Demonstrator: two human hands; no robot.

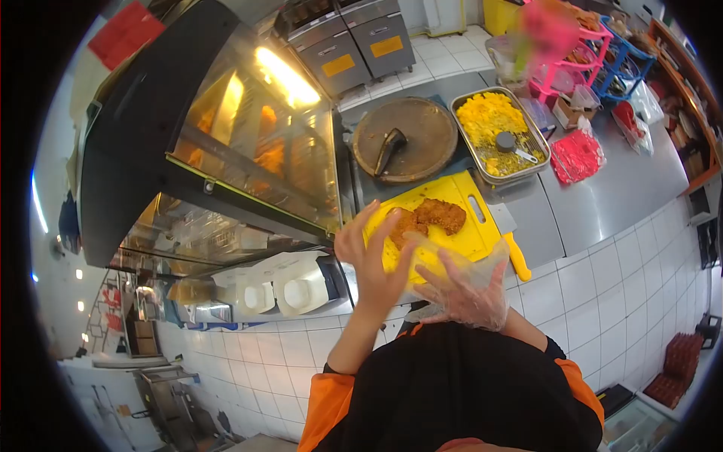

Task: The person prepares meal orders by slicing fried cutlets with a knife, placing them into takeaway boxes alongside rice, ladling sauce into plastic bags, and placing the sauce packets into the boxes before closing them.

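My left hand (pixel 367 260) is bare and raised over the left side of a yellow cutting board (pixel 474 245), fingers spread and nothing visible in them. To its right, my right hand (pixel 471 292) wears a loose clear plastic glove, with its fingers also apart. Part of the glove's thin film reaches toward the left hand; whether they touch, I cannot tell. Beyond both hands, pieces of breaded fried chicken (pixel 441 216) lie on the board, partly hidden by my left fingers. A knife with a yellow handle (pixel 517 258) rests at the board's right edge.
Behind the board sits a round stone mortar (pixel 433 135) with a dark pestle (pixel 389 151). A metal tray (pixel 520 172) of yellow food stands beside it. A lit glass display warmer (pixel 256 143) rises on the left. Pink bags (pixel 576 160) lie on the right counter.
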